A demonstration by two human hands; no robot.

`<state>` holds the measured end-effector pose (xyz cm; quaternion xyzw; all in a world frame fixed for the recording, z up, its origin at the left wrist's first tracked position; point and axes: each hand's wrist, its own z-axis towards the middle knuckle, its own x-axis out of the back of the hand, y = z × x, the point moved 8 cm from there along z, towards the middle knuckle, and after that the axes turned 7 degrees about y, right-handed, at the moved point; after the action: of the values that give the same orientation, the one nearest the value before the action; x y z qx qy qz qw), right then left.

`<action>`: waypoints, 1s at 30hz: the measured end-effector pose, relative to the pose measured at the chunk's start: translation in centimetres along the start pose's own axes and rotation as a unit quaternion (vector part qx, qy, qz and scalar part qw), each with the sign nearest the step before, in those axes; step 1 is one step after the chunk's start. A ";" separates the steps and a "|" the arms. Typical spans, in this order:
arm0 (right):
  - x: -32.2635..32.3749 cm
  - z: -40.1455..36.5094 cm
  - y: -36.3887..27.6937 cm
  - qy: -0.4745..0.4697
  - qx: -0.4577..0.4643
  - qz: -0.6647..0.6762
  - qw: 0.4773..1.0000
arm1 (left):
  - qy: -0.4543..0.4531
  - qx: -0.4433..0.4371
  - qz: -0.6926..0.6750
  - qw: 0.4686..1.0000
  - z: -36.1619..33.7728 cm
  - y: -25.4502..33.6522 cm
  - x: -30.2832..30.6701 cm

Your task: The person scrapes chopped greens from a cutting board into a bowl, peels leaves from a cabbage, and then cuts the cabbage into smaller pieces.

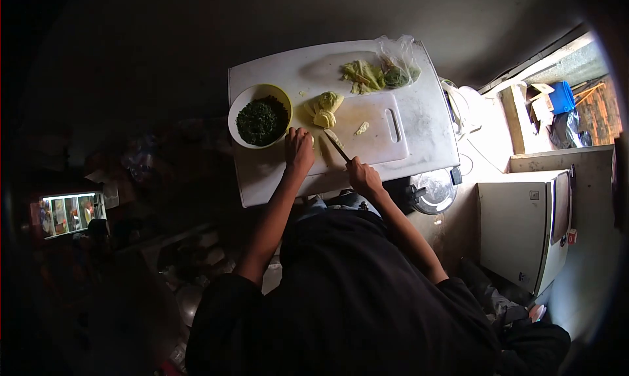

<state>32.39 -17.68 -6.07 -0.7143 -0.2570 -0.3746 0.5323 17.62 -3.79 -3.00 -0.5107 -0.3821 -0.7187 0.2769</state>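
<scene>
My right hand [363, 177] is closed round the handle of a knife [337, 144], whose blade points up and left over the white cutting board [377, 146]. My left hand [299, 148] is at the board's left side, fingers bent together near a small pale piece that is mostly hidden. Beyond the knife tip lies pale green cut cabbage [325, 110]. A small loose piece [362, 127] rests on the board. Left of the board, a bowl [234, 121] with a yellow-green rim holds dark chopped greens [262, 121].
Leafy scraps [364, 76] and a clear plastic bag [401, 56] lie at the far side of the white table [431, 127]. A round lidded pot [434, 191] stands beside the near right edge. Farther right is a white fridge [514, 225].
</scene>
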 end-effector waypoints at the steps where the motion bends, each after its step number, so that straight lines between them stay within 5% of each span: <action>1: 0.2 -0.2 0.0 -0.007 -0.003 -0.009 1.000 | 0.003 -0.002 0.000 1.000 0.0 -0.2 -0.3; 11: 2.9 0.2 5.2 0.121 -0.133 0.147 0.973 | 0.086 0.033 -0.151 0.984 4.2 0.0 -2.1; 18: 5.3 6.8 5.5 0.237 -0.120 0.119 0.957 | 0.014 0.099 -0.154 0.983 6.3 -0.6 -4.8; 23: 5.7 9.5 5.4 0.218 -0.139 0.083 0.962 | 0.055 0.114 -0.191 0.973 6.7 -1.3 -4.7; 30: 4.3 10.3 5.8 0.266 -0.034 0.070 0.961 | 0.027 0.146 -0.262 0.953 6.4 -1.5 -3.7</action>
<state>42.07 -9.78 -7.42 -0.6228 -0.0427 -0.5210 0.5821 21.04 2.40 -5.74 -0.3269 -0.5957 -0.7160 0.1602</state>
